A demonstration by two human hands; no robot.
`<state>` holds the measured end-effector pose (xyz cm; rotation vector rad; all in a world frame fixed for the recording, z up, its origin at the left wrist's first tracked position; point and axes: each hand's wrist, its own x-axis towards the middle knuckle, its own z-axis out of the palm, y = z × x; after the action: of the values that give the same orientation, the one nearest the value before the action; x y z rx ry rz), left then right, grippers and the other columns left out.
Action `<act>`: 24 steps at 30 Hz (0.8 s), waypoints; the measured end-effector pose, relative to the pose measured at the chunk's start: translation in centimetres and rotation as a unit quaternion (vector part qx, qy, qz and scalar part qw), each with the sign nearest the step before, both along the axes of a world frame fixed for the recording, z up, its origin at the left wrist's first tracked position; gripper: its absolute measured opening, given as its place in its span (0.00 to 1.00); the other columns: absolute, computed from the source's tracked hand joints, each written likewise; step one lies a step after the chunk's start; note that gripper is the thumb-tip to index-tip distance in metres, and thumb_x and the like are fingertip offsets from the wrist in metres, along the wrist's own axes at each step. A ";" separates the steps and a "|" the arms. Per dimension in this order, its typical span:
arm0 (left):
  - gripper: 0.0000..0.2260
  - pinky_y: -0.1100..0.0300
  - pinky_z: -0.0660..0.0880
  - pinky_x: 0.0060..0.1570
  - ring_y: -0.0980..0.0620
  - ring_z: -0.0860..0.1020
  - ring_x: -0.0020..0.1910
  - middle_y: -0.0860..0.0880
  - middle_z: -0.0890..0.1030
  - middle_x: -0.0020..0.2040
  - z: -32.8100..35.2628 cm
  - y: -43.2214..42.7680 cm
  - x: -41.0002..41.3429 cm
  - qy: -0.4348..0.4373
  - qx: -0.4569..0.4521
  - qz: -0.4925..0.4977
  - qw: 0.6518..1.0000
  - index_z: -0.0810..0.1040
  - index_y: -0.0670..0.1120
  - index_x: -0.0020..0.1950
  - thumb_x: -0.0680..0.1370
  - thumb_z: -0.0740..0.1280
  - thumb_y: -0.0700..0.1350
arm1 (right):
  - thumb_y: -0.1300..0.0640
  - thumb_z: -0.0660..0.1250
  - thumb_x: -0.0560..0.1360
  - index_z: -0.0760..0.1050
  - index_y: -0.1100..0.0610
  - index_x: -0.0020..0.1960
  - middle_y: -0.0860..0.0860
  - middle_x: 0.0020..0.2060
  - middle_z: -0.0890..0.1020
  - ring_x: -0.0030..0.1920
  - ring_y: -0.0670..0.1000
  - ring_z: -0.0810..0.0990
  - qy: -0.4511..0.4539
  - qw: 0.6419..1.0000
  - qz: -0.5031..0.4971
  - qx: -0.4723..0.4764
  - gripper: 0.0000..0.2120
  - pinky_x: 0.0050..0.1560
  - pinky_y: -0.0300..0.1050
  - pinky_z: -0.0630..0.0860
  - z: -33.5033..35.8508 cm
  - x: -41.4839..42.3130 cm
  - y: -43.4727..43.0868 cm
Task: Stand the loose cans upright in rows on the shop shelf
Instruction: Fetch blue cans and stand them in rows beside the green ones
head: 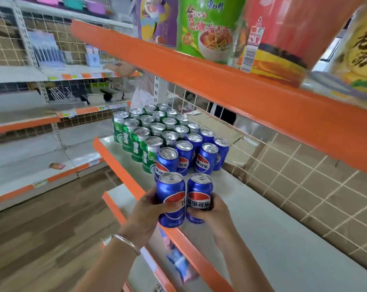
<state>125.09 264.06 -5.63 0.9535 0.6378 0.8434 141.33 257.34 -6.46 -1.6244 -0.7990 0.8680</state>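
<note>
Your left hand [148, 209] grips the left can [171, 200], right hand [213, 209] the right can [199, 193]. Stand them flush against the blue row [206, 158] at 12 o'clock.

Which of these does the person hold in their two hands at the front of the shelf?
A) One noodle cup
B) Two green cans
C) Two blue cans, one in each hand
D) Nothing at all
C: the left hand grips the left blue can and the right hand grips the right blue can, both cans upright.
</note>
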 end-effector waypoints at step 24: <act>0.30 0.59 0.77 0.52 0.50 0.81 0.53 0.46 0.84 0.54 -1.8 6.7 -0.6 0.020 0.125 -0.132 0.983 0.78 0.44 0.60 0.59 0.78 0.40 | 0.43 0.75 0.60 0.63 0.51 0.72 0.54 0.64 0.75 0.64 0.57 0.74 -0.216 0.957 -0.190 -0.050 0.44 0.60 0.50 0.72 -1.9 -0.8 9.7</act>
<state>124.47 270.80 -7.47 1.2542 0.4326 0.6780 140.57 267.03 -8.38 -2.0080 -0.7063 0.2840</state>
